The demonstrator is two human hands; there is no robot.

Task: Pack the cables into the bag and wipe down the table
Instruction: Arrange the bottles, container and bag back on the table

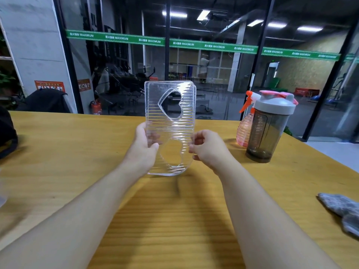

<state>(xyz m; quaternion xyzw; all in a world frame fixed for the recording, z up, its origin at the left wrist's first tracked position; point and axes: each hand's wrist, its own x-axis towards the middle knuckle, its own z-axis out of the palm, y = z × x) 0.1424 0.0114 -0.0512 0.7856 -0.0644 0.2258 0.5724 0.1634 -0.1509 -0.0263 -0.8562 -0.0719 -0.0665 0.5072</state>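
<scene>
Fingers [153, 135] of the left hand [144, 144] curl round the left edge of a clear ribbed bag [170, 113], thumb in front, while the right hand [206, 145] pinches its right edge; the bag is held upright above the wooden surface [77, 152], its heart-shaped handle holes one at the top and one near the bottom. No cables show anywhere in view, and nothing can be made out inside the transparent bag, so the packing seems not yet begun, or the cables lie out of frame; which, cannot be told. The wipe-down looks untouched too: a grey cloth [343, 210] lies crumpled at the right edge of the surface, well apart from both hands. A pink spray bottle [245, 131] with an orange trigger stands at the far right, just behind and touching or nearly touching a smoky shaker cup [268, 131] with a grey lid. A dark bag [6, 133] sits at the left edge. For wiping, the shaker, the spray bottle and the dark bag would likely need shifting, since they occupy the corners; the middle stretch under the arms carries nothing visible. Behind, glass panels with green banners reflect ceiling lights.
</scene>
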